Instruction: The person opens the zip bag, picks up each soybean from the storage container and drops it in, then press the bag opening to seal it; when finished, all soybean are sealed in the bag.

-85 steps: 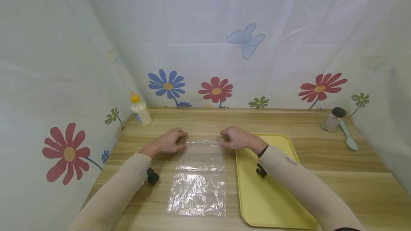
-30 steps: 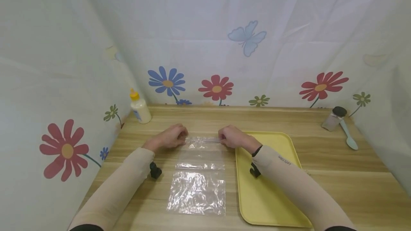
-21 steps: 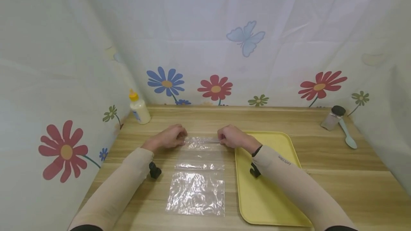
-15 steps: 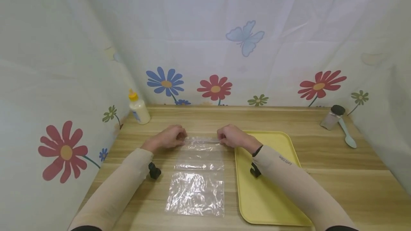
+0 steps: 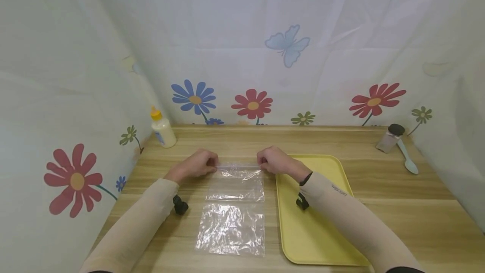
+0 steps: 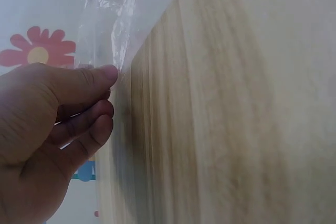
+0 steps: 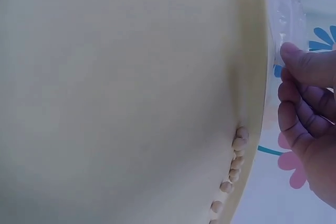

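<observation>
A clear plastic bag point(image 5: 234, 188) lies flat on the wooden table, its lower part crinkled and shiny, with a crosswise line about midway. My left hand point(image 5: 200, 163) pinches its far left corner between thumb and fingers, and in the left wrist view this hand point(image 6: 63, 114) has the film at the thumb tip. My right hand point(image 5: 274, 161) pinches the far right corner; in the right wrist view, the thumb and curled fingers of this hand point(image 7: 312, 98) meet at the film. The bag's far edge is stretched between both hands.
A yellow tray point(image 5: 303, 239) lies to the right, under my right forearm. Several small round beige beans point(image 7: 234, 174) line its edge in the right wrist view. A white bottle with a yellow cap point(image 5: 163, 132) stands back left; a dark-lidded jar point(image 5: 388, 140) and pale spoon point(image 5: 409, 161) are back right.
Both hands have closed from a looser hold into a pinch on the bag's far corners. Lately the left hand has shifted slightly left, and the far edge looks straighter.
</observation>
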`<move>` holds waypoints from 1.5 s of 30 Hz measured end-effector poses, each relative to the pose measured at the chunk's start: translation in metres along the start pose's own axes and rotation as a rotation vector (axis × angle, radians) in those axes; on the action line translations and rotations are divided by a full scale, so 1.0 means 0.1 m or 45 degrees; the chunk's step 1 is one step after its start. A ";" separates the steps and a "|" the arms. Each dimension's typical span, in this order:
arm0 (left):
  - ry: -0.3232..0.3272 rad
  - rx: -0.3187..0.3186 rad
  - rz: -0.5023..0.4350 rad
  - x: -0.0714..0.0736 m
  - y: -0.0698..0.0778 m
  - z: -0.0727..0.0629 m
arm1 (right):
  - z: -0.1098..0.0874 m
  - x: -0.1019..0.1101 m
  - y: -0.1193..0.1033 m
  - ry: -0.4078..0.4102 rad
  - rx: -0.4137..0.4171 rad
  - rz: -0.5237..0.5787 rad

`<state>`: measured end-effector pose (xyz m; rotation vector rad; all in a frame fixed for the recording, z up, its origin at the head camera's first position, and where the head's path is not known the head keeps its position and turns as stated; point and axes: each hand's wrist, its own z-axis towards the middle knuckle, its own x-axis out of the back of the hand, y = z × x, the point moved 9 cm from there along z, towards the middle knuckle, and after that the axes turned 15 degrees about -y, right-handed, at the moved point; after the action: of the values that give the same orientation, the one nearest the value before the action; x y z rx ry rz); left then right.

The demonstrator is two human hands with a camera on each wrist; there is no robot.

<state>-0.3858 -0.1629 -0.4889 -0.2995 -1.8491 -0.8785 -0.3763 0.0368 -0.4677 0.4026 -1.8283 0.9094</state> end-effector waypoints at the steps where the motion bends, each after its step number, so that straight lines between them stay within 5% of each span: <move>1: 0.012 -0.006 -0.003 0.01 0.01 -0.01 | -0.01 0.01 0.00 0.002 -0.002 -0.001; 26: 0.220 -0.025 -0.029 0.21 0.26 -0.19 | -0.27 0.21 -0.06 0.141 0.048 -0.028; 45: 0.319 -0.084 0.012 0.28 0.39 -0.26 | -0.40 0.35 -0.17 0.154 0.062 -0.013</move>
<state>-0.3583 -0.1589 -0.4424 -0.2277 -1.5890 -0.9277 -0.3552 0.0595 -0.4218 0.3787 -1.6955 0.9524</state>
